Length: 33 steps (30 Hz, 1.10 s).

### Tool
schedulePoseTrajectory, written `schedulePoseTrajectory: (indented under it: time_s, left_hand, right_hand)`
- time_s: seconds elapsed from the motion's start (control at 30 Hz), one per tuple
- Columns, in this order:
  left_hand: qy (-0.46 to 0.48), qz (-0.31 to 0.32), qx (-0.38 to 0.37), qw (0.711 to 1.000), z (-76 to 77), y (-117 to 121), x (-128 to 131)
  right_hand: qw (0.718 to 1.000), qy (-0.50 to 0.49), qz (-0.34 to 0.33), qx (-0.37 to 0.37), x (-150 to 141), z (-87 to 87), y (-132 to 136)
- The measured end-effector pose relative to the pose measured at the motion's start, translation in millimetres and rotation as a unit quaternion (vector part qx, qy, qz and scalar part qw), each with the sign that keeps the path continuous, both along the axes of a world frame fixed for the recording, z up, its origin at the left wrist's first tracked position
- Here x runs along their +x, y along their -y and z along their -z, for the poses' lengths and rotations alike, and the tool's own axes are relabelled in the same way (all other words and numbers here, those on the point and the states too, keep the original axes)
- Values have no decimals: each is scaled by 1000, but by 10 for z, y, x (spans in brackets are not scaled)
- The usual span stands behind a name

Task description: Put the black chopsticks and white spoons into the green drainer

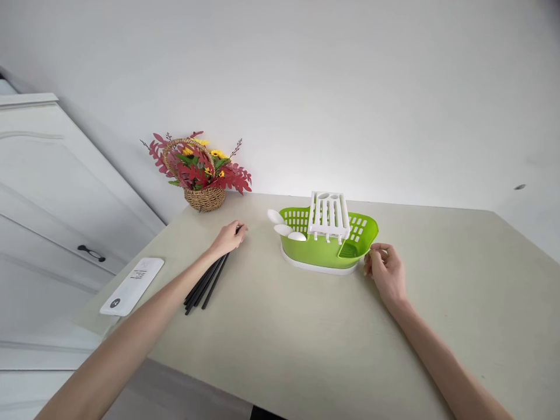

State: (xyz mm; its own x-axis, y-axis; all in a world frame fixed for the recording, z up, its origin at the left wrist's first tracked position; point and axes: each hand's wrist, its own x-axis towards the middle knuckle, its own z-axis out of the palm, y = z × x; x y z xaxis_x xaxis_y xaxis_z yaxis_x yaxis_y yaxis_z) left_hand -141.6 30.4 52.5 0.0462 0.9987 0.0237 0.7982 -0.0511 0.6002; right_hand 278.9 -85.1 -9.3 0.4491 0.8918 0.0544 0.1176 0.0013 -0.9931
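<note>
Several black chopsticks [209, 283] laid on one table [284, 338], far ends grasped by left hand [228, 238], three white spoons [283, 230] seated in one green cutlery basket [317, 253], right hand [388, 271] curled at its right end, grip undeterminable

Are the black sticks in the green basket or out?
Out: the black sticks are at the left hand, with tabletop showing between them and the green basket.

Soft light, wall [280, 157] brightest low, faint shadows, stretched edges
</note>
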Motion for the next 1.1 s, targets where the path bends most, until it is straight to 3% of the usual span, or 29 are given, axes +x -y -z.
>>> schedulePoseTrajectory:
  time_s: [0.23,0.63,0.93,1.03,1.1]
  left_hand:
    - [-165,-7,65,984,149,70,83]
    - [-329,16,113,937,155,295,256]
    - [-381,16,135,914,94,299,240]
    - [-349,29,205,914,48,292,237]
    - [-262,55,273,924,-12,310,283]
  right_hand:
    - [1000,4,-2,2,3,11,-9]
    - [1000,24,-12,-13,-1,-14,-3]
    - [999,34,-18,-18,-1,-23,2]
    - [999,36,-17,-18,-5,-41,3]
    - [999,35,-18,-18,-10,-50,3]
